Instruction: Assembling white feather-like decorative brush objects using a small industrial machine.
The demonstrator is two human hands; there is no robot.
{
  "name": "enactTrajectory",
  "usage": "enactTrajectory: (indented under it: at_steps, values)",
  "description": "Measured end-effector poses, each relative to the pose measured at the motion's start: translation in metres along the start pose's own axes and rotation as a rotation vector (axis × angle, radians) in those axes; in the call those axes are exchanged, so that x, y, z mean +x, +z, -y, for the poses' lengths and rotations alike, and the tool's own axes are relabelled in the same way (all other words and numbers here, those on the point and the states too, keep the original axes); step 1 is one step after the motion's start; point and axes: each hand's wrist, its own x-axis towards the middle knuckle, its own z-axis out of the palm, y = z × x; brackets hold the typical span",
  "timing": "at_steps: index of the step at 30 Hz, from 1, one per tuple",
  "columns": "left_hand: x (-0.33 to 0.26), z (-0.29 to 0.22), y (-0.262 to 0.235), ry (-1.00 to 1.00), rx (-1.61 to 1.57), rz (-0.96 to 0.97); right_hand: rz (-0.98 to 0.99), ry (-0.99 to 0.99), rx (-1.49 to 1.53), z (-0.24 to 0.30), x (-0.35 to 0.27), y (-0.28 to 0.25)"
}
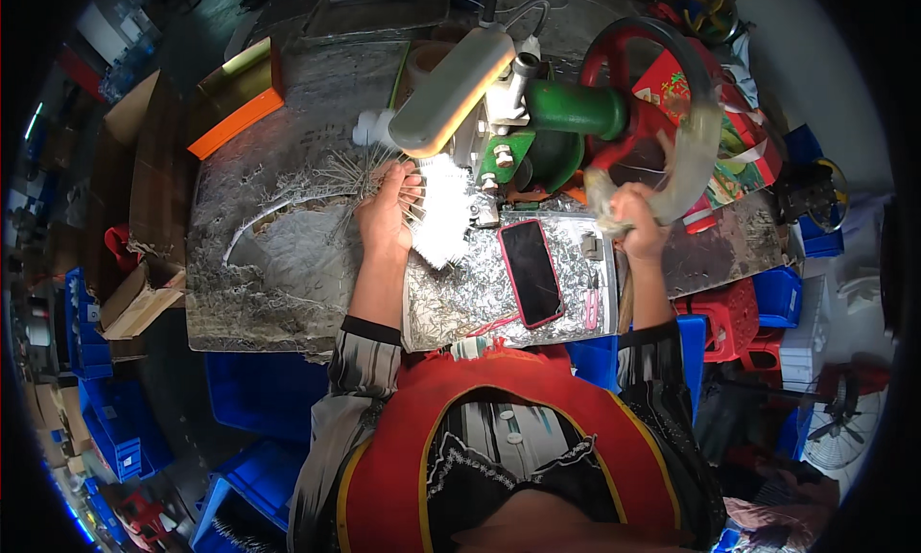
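My left hand is closed, fingers curled in at the edge of a bright glare. What it grips is washed out by light. Thin metal wires fan out just behind and left of it. Beside its fingers lies a glaring white patch with a bristly edge, too bright to make out. My right hand is wrapped round the rim of a large handwheel, blurred in its lower part. The wheel belongs to a green hand press standing in front of me.
A lamp hangs over the press. A red-edged phone and pink-handled snips lie on a silvery, scrap-strewn sheet. An orange-edged box stands far left; a red printed box is behind the wheel. Blue bins sit below the bench.
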Motion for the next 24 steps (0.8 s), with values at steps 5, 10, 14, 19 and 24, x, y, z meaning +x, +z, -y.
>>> enactTrajectory:
  at_steps: [5,10,14,19,24]
  values:
    - [0.01,0.007,-0.005,0.071,-0.037,-0.049,0.267,0.017,-0.074,0.009,0.001,0.003]
    - [0.007,0.008,0.0,0.122,-0.034,-0.139,0.215,0.156,-0.218,0.056,0.015,0.012]
    - [0.01,0.01,-0.001,0.134,-0.018,-0.135,0.134,0.372,-0.119,0.078,0.029,0.02]
    - [0.008,0.01,0.003,0.14,-0.014,-0.134,-0.013,0.041,-0.103,0.046,0.001,0.021]
    - [0.013,0.009,-0.002,0.143,-0.07,-0.084,0.129,-0.107,-0.132,0.0,-0.005,0.012]
